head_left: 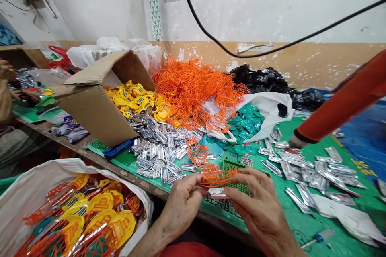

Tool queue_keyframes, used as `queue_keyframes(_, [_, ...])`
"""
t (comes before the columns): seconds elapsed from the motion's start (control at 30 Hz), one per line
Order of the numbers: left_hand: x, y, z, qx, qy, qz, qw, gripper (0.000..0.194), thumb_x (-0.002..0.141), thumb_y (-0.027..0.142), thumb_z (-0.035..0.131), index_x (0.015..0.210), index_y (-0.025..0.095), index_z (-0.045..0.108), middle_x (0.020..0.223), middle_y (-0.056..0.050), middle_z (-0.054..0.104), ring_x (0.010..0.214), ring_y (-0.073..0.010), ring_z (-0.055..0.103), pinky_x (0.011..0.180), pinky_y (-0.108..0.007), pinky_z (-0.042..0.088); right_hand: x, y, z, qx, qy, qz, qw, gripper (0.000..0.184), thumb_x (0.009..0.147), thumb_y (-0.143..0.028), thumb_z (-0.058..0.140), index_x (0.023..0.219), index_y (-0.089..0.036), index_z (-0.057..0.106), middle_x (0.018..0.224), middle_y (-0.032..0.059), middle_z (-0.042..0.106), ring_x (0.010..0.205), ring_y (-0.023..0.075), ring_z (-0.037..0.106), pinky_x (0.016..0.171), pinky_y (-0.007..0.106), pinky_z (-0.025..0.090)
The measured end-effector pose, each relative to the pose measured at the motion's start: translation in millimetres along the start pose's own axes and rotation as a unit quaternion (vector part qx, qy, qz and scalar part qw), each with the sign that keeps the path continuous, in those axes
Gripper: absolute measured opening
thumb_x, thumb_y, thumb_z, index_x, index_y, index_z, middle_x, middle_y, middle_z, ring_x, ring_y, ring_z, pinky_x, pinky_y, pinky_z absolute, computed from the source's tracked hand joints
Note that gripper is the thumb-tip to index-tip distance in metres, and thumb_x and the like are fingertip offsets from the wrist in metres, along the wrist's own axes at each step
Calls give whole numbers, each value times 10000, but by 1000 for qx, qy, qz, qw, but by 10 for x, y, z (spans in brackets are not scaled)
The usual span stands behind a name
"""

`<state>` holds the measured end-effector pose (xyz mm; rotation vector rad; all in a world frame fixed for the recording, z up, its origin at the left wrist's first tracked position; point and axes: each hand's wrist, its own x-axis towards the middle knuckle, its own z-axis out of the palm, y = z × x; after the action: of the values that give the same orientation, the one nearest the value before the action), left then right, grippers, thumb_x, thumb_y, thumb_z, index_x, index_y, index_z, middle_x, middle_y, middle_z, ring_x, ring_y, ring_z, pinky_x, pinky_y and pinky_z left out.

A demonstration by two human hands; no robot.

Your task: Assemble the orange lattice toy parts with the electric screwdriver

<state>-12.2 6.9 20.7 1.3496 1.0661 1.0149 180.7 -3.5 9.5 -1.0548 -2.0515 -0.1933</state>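
Note:
Just above the table's front edge, my left hand point(184, 200) pinches the left end of an orange plastic lattice piece point(211, 176). From the other side my right hand point(256, 196) closes its fingers on a small silvery piece point(217, 192), held against the underside of the lattice. Both hands meet at these two parts. Behind them lies a green mesh basket point(238, 165), partly covered by the right hand. Another orange lattice piece point(197, 151) rests on the table beyond, near a heap of silvery pieces point(159, 150).
A cardboard box point(93, 112) spills yellow parts point(135, 98). An orange lattice heap point(193, 84), black parts point(259, 78) and teal pieces point(247, 122) lie behind. A white sack point(144, 200) holds assembled parts. A red-sleeved pole point(343, 100) slants in; a screwdriver point(319, 237) lies right.

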Motion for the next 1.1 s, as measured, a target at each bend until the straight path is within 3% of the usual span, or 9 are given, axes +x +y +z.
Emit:
queue_keyframes(0.1, [-39, -16, 26, 37, -9, 62, 997, 517, 711, -32, 504, 1051, 255, 768, 1073, -38, 744, 1002, -251, 650, 915, -303, 470, 32, -81, -48, -24, -15, -6, 1000, 186, 912, -132, 527, 897, -242, 677, 823, 32, 681, 885, 216, 540, 820, 397, 381])
queue_keyframes(0.17, [-58, -38, 41, 53, -3, 86, 995, 500, 689, -36, 556, 1027, 260, 776, 1081, -53, 743, 1051, -273, 641, 965, -326, 449, 40, -119, -55, -30, -22, -13, 999, 183, 927, -144, 509, 907, -231, 669, 813, 28, 687, 837, 199, 537, 789, 375, 380])
queue_keyframes(0.33, [-67, -85, 20, 57, -6, 102, 993, 262, 753, 98, 673, 925, 251, 796, 1007, -101, 760, 1013, -294, 666, 940, -359, 472, 26, -145, -59, -11, 16, -34, 999, 99, 868, -98, 594, 896, -187, 626, 809, 43, 692, 834, 193, 569, 755, 337, 432])
queue_keyframes(0.5, [-51, -118, -13, 76, -15, 155, 985, 237, 783, 95, 673, 929, 246, 781, 998, -105, 764, 954, -257, 701, 870, -314, 527, 11, -169, -76, -26, 71, -30, 997, 95, 865, -130, 621, 920, -206, 639, 833, 46, 704, 867, 192, 599, 774, 345, 475])
queue_keyframes(0.63, [-29, -161, -22, 163, -22, 331, 929, 238, 830, 82, 623, 1016, 208, 700, 995, -87, 752, 917, -183, 713, 808, -240, 561, -20, -190, -75, -29, 90, -31, 995, 27, 870, -169, 638, 887, -183, 654, 809, 37, 724, 887, 190, 609, 820, 380, 458])
queue_keyframes(0.7, [-26, -173, -27, 210, -23, 382, 900, 188, 867, 102, 590, 1027, 178, 654, 990, -93, 739, 927, -153, 707, 821, -205, 554, -40, -196, -79, -25, 95, -34, 995, 21, 866, -159, 644, 871, -173, 659, 809, 33, 731, 893, 188, 610, 852, 390, 444])
queue_keyframes(0.9, [-26, -163, -44, 284, -12, 414, 865, 130, 948, 180, 500, 1013, 142, 606, 972, -106, 727, 952, -116, 695, 885, -153, 514, -75, -203, -94, -16, 95, -36, 995, 46, 855, -130, 652, 885, -159, 671, 821, 32, 744, 892, 188, 630, 883, 393, 439])
queue_keyframes(1.1, [-2, -183, -61, 312, -19, 412, 856, 139, 959, 191, 485, 983, 131, 608, 961, -115, 731, 924, -110, 702, 864, -134, 514, -80, -183, -65, -17, 94, -24, 995, 28, 877, -160, 638, 881, -171, 664, 808, 13, 749, 847, 165, 650, 884, 369, 439])
